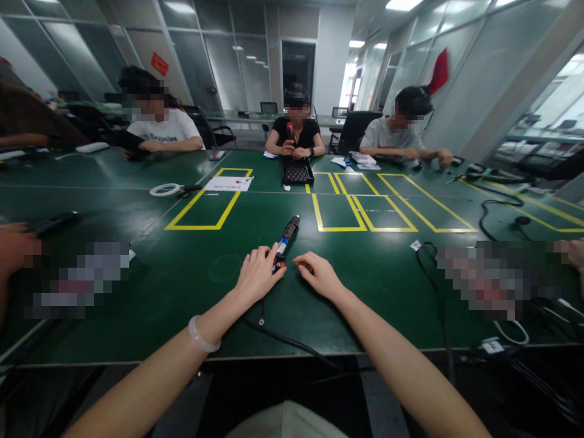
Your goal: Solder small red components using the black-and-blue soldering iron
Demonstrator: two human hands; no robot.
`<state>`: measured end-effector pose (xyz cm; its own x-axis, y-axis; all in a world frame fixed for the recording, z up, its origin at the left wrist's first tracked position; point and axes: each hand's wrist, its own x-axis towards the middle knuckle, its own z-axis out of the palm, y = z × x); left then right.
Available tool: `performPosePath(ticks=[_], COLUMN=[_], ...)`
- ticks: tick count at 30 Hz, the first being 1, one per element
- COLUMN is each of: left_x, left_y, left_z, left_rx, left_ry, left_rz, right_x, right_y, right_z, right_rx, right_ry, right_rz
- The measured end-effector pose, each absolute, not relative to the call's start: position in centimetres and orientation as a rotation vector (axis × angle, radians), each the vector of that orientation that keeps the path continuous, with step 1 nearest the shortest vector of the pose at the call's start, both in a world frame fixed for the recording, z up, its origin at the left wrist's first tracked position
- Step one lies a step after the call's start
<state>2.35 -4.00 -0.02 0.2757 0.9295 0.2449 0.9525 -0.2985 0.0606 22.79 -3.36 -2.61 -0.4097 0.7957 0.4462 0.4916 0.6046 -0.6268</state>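
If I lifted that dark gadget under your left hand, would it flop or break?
The dark gadget looks straight and hard, so probably not floppy. Its blue parts seem exposed, so it may be fragile. The black cable nearby might drag, if attached.

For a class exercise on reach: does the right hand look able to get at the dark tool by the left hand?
Probably yes: the right hand is close beside the dark tool, with only bare table between them, though the left hand covers part of the tool's near end.
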Motion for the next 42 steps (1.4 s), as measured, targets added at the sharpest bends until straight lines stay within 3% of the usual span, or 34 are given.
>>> performPosePath(ticks=[24, 32, 42], left_x=[-19.6, -19.2, -17.8], left_y=[4.5, 3.5, 3.2], left_z=[1.4, 0.9, 2.2], left_rx=[-1.960, -1.870, -1.807], left_ry=[-2.266, -2.150, -2.220], left_rz=[0.035, -0.166, -0.080], right_x=[22.5, 22.6, 22.5], right_y=[-3.4, -3.3, -3.3], right_z=[-2.9, -2.8, -2.7], right_rx=[-1.067, -1.076, -1.081], right_ry=[-2.121, -2.129, -2.140], right_rz=[0.531, 0.534, 0.547])
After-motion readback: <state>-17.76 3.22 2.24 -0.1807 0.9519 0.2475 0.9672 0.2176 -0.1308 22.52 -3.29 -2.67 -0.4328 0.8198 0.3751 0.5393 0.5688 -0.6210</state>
